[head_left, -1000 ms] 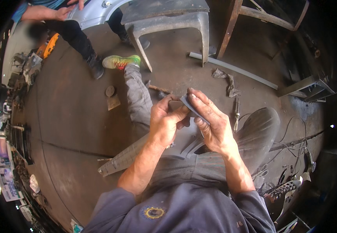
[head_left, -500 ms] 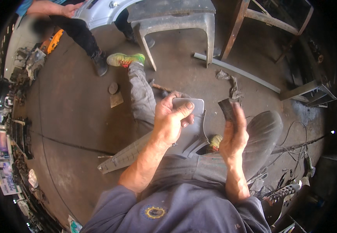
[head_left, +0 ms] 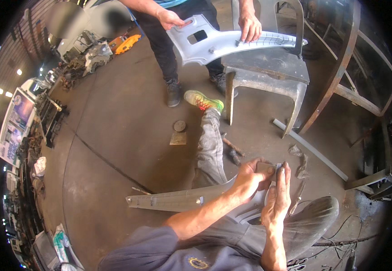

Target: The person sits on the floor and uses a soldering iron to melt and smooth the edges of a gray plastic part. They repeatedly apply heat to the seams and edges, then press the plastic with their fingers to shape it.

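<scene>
My left hand grips a small flat grey plate, fingers curled round it. My right hand is held upright against its right side, long fingers together over a thin sheet, dark in earlier frames and only narrowly visible now. A long grey plastic panel lies across my lap beneath both hands, with ribs at its wider right part.
A co-worker holds a pale panel over a grey plastic chair. On the floor are a hammer, a round disc, a grey bar and cables. Rusty metal frames stand right.
My right hand lifted away with the dark sheet, then came back against the plate. The view has tilted up, showing more of the co-worker, whose panel is now fully in sight.
</scene>
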The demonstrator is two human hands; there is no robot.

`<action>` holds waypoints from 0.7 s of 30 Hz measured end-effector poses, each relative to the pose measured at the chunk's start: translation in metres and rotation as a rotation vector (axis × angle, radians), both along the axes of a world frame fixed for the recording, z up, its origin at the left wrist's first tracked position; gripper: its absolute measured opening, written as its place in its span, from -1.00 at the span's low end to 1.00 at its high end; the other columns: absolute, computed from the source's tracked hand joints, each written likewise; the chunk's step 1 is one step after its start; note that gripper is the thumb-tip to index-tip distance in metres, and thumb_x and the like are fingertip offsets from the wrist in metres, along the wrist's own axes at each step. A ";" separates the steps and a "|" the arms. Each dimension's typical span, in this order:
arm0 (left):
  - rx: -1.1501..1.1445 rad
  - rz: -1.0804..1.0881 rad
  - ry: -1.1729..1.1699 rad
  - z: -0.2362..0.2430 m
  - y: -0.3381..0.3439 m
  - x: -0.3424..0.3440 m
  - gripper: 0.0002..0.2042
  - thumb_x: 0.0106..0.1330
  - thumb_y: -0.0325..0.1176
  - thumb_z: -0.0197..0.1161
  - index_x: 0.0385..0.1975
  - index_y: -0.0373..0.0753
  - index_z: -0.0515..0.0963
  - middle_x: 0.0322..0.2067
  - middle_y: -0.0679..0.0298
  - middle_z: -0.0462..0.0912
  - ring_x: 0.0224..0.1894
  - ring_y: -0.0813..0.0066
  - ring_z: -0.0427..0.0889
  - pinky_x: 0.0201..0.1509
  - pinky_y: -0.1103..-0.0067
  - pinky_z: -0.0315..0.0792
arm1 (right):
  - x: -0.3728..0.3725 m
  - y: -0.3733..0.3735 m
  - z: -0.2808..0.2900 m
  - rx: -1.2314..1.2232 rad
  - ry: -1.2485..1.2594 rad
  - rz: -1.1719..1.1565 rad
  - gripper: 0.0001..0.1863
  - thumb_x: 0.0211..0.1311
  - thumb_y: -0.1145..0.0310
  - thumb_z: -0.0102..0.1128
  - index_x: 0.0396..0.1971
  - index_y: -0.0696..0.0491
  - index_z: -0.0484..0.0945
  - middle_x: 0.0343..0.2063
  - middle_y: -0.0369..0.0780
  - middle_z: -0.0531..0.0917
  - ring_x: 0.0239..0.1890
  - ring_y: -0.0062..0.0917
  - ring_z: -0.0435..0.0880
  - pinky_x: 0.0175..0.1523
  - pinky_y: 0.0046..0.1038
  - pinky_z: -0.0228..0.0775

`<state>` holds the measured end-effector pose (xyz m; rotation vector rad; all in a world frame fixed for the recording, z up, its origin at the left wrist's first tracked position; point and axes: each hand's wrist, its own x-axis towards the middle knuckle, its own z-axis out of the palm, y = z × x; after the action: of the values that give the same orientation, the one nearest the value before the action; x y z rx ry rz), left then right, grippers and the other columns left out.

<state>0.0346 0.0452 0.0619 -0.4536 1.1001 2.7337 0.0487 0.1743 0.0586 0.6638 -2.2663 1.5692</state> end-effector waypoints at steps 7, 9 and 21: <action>-0.061 -0.002 0.029 0.015 0.000 -0.004 -0.89 0.35 -0.51 0.22 -0.17 -0.24 0.53 -0.36 0.33 0.62 -0.41 0.56 0.61 -0.41 0.66 0.52 | -0.002 0.006 0.006 0.070 0.008 -0.029 -0.53 0.41 0.50 -0.09 0.29 0.22 0.35 0.31 0.11 0.35 0.40 -0.07 0.28 0.44 -0.25 0.12; -0.131 -0.241 0.152 0.004 -0.011 0.003 -0.86 0.32 -0.54 0.22 -0.16 -0.25 0.52 -0.39 0.33 0.61 -0.43 0.54 0.61 -0.44 0.66 0.47 | -0.016 0.009 0.026 0.018 -0.124 0.043 -0.53 0.39 0.50 -0.11 0.27 0.25 0.36 0.28 0.13 0.39 0.36 -0.03 0.34 0.41 -0.25 0.17; -0.385 -0.116 0.172 0.014 -0.025 0.006 -0.88 0.28 -0.49 0.33 -0.24 -0.27 0.57 -0.51 0.33 0.61 -0.56 0.66 0.53 -0.51 0.71 0.39 | -0.020 0.028 0.037 0.156 -0.008 0.218 -0.57 0.20 0.59 0.03 0.11 0.27 0.50 0.13 0.08 0.55 0.16 -0.06 0.58 0.24 -0.32 0.41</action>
<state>0.0410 0.0203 0.0759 -0.1928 1.6513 2.4978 0.0286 0.2018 0.0954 0.9763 -2.4085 1.4987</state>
